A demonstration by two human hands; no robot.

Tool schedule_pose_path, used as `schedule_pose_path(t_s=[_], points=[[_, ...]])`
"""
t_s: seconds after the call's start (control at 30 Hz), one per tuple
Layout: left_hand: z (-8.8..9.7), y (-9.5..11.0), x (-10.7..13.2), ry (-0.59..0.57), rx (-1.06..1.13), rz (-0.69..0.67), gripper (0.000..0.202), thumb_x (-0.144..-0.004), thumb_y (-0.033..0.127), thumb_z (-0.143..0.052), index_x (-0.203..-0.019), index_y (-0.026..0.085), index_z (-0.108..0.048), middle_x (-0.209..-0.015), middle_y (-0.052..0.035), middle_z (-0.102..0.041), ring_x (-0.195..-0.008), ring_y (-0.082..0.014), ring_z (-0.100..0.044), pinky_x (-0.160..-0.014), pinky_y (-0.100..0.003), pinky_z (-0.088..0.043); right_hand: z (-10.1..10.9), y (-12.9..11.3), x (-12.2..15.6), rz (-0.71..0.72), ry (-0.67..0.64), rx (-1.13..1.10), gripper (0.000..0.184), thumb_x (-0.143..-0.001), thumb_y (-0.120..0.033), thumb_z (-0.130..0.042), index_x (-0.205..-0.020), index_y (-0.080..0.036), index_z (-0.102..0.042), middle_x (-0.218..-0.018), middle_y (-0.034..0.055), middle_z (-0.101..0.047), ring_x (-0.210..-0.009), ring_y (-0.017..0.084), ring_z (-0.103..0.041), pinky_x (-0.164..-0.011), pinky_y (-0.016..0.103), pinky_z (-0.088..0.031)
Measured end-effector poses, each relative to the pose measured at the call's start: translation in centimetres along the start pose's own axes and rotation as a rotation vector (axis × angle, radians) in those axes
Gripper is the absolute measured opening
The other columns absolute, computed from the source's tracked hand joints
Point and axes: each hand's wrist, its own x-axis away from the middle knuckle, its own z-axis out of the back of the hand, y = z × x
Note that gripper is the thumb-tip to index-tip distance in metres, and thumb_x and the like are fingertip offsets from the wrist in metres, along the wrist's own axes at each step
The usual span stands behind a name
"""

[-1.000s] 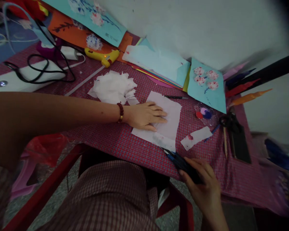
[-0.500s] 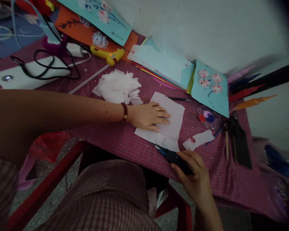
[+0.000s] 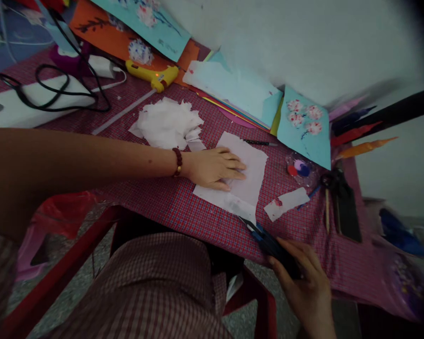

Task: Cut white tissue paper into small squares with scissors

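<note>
My left hand (image 3: pixel 214 168) lies flat with fingers spread on a white sheet of paper (image 3: pixel 252 167), pressing it to the table. A beaded bracelet (image 3: pixel 177 162) circles that wrist. My right hand (image 3: pixel 305 270) is closed round a black-and-blue utility knife (image 3: pixel 277 252) at the table's front edge. Its thin tip points left, close to the paper's lower right corner; I cannot tell whether it touches. Behind my left wrist sits a pile of torn white paper (image 3: pixel 169 123). To the right of the sheet lies a narrow paper strip (image 3: pixel 286 203) with red marks.
A yellow glue gun (image 3: pixel 151 75), a white power strip (image 3: pixel 31 101) with black cable, and stacked coloured paper (image 3: pixel 233 89) line the back. A pen (image 3: pixel 259 142), a paint palette (image 3: pixel 300 168) and a phone (image 3: pixel 348 214) lie around. A red chair (image 3: pixel 257 287) is below.
My right hand has moved right and toward me with the knife, drawing its tip along toward the paper's corner. My left hand stays flat on the sheet. The view has shifted slightly.
</note>
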Motion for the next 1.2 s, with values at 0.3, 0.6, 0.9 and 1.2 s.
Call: schedule_pose_path(t_s=[0.3,0.6,0.9,1.2], points=[[0.2,0.1,0.0,-0.020,0.011,0.027,0.054,-0.092,0.052,-0.041,-0.140,0.028,-0.048,-0.151,-0.0064,-0.042,-0.138,-0.0260,-0.037,-0.113,-0.043,-0.019,-1.2,-0.9,-1.2,-0.052,-0.038,-0.085,0.028,-0.086,-0.031,-0.067,-0.113,-0.023,-0.064,-0.102,0.0072,-0.061,-0.092,0.024,-0.061,-0.079,0.040,-0.051],[0.1,0.0,0.0,0.000,0.013,0.008,0.055,-0.093,0.052,-0.041,-0.140,0.026,-0.048,-0.151,-0.0079,-0.043,-0.137,-0.0266,-0.037,-0.114,-0.043,-0.019,-1.1,-0.9,-1.6,-0.028,-0.058,-0.084,0.028,-0.086,-0.032,-0.067,-0.113,-0.024,-0.065,-0.102,0.0069,-0.061,-0.092,0.023,-0.060,-0.079,0.039,-0.050],[0.2,0.1,0.0,-0.005,0.008,0.003,0.053,-0.093,0.052,-0.042,-0.140,0.027,-0.047,-0.151,-0.0066,-0.042,-0.137,-0.0261,-0.037,-0.114,-0.044,-0.019,-0.5,-0.5,-0.8,-0.102,-0.032,-0.146,0.027,-0.085,-0.030,-0.068,-0.111,-0.023,-0.065,-0.102,0.0066,-0.061,-0.092,0.023,-0.060,-0.080,0.039,-0.048],[0.2,0.1,0.0,-0.002,-0.017,0.001,0.055,-0.093,0.053,-0.040,-0.140,0.025,-0.048,-0.151,-0.0086,-0.043,-0.137,-0.0277,-0.038,-0.112,-0.045,-0.022,-0.9,-1.1,-1.8,-0.058,-0.082,-0.116,0.028,-0.086,-0.032,-0.067,-0.113,-0.024,-0.064,-0.104,0.0070,-0.060,-0.094,0.024,-0.060,-0.081,0.040,-0.049]])
